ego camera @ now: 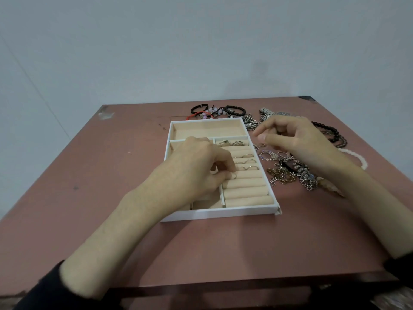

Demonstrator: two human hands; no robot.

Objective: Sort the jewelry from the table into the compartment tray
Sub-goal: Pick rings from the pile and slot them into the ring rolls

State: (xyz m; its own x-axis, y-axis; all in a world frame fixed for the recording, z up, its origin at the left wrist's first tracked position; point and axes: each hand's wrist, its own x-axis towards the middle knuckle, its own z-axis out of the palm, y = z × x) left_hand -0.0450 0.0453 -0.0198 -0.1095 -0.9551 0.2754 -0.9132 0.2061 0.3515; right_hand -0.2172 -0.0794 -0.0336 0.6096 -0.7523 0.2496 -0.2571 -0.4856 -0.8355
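Pinching ring point(233, 176) beside tray divider point(222, 198)

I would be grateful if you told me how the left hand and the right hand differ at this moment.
The left hand is over the tray; the right hand is beside it, above the loose jewelry. The left hand's grip pinches a ring at the padded rolls; whether the right hand holds anything cannot be told. Both have curled fingers.

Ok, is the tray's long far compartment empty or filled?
Empty: the far compartment shows only bare beige lining; the bracelets lie outside the tray, on the table behind it.
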